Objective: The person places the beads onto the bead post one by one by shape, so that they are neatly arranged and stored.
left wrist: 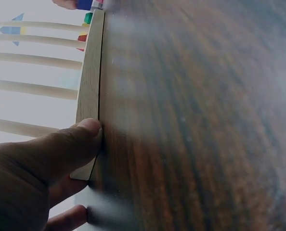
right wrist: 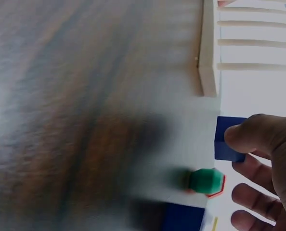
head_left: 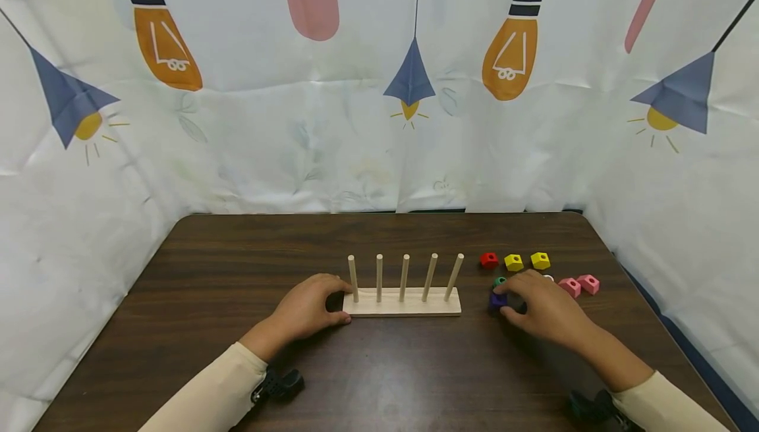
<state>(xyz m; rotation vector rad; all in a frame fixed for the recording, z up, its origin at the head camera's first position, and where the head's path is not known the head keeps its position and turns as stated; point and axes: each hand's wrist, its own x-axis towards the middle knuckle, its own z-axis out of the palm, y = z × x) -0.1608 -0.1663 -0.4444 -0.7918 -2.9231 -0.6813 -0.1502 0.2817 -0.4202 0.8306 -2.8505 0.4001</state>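
My left hand (head_left: 305,307) grips the left end of a pale wooden peg stand (head_left: 403,309), its thumb along the front edge. Several upright wooden pegs rise from the stand, all bare. To the right of the stand, my right hand (head_left: 548,310) pinches a dark blue bead block (right wrist: 224,150) between thumb and fingers. In the right wrist view the block appears slightly raised off the table. Near those fingers are a green bead (right wrist: 205,181) and a second blue block (right wrist: 184,217), cut off by the frame's lower edge.
Behind the right hand lie a red bead (head_left: 489,260), two yellow beads (head_left: 513,262) and two pink beads (head_left: 570,287). A white bead (head_left: 549,278) is mostly hidden by that hand. The dark wooden table (head_left: 249,247) ends at a printed white curtain (head_left: 356,149).
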